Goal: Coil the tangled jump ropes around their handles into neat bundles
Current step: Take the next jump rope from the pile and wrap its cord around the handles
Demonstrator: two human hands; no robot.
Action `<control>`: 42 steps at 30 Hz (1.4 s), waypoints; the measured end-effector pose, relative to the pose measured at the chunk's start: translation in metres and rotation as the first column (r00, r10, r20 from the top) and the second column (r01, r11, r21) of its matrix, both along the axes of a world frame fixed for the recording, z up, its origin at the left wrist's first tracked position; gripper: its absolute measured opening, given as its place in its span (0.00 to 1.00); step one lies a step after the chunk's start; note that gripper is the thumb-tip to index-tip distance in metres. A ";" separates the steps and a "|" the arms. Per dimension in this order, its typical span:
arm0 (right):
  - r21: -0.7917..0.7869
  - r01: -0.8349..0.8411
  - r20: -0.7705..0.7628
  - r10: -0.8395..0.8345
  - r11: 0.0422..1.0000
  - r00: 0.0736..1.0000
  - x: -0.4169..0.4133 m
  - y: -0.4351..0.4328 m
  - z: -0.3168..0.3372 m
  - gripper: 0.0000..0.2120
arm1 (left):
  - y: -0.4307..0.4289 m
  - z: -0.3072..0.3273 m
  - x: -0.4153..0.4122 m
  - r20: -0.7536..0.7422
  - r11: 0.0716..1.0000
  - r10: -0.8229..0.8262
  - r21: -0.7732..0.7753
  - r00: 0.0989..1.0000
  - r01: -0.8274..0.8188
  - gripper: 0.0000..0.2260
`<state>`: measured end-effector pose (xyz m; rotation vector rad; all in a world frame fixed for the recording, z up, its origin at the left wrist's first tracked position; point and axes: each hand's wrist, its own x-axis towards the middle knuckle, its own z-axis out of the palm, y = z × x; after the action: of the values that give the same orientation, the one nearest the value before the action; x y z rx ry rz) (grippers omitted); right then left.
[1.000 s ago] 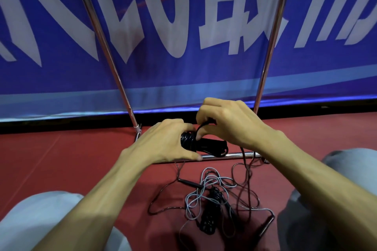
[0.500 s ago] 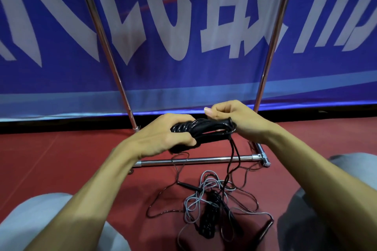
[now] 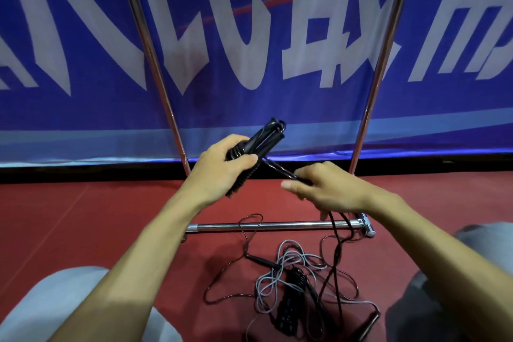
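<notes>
My left hand (image 3: 222,172) grips a pair of black jump-rope handles (image 3: 261,141) with black cord wound around them, tilted up toward the right. My right hand (image 3: 324,189) holds the same black cord (image 3: 280,171) a short way to the right; the cord runs taut from the bundle into its fingers, then hangs down to the floor. On the red floor below lies a tangle of ropes (image 3: 294,283): thin black cords, a grey cord and a black coiled bundle, with slim black handles among them.
A chrome stand's floor bar (image 3: 272,226) lies across the floor just beyond the tangle, with two slanted chrome poles (image 3: 155,64) rising in front of a blue banner (image 3: 83,22). My knees in grey trousers (image 3: 55,302) frame the tangle left and right.
My left hand has lifted and tilted the wound handles upward. My right hand has moved away to the right and down, drawing the cord out from the bundle.
</notes>
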<state>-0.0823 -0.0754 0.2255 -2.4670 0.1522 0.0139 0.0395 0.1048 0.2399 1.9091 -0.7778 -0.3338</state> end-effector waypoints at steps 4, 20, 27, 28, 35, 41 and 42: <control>-0.292 -0.170 -0.054 0.162 0.941 0.985 -0.003 0.008 -0.004 0.13 | 0.000 -0.016 0.004 0.345 0.954 -0.044 0.292 0.938 -0.063 0.09; -0.336 0.012 0.511 0.171 0.942 0.842 -0.006 0.012 0.000 0.13 | -0.001 -0.016 -0.011 0.348 0.771 -0.479 0.606 0.806 0.197 0.20; 0.198 0.166 0.341 -0.226 0.966 0.913 -0.003 0.008 0.006 0.27 | -0.006 -0.011 -0.020 0.418 0.813 -0.430 0.565 0.800 0.141 0.10; 0.311 0.147 0.313 -0.248 0.939 0.917 -0.003 0.006 0.007 0.27 | -0.005 -0.010 -0.018 0.388 0.827 -0.424 0.534 0.818 0.176 0.09; 0.819 -0.005 0.187 -0.259 0.574 0.948 0.004 -0.007 0.001 0.10 | 0.001 0.002 -0.016 0.028 0.884 -0.425 0.227 0.905 0.408 0.16; 0.698 0.094 0.199 -0.318 0.710 0.927 0.013 -0.004 -0.012 0.10 | -0.003 0.003 -0.015 -0.127 0.963 -0.266 0.014 0.955 0.270 0.29; 0.674 0.101 0.199 -0.312 0.731 0.929 0.012 -0.003 -0.013 0.09 | -0.002 0.005 -0.016 -0.148 0.965 -0.261 -0.007 0.954 0.262 0.30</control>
<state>-0.0699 -0.0783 0.2123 -1.6994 0.2457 -0.3517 0.0236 0.1024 0.2449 1.7713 -0.9313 -0.6387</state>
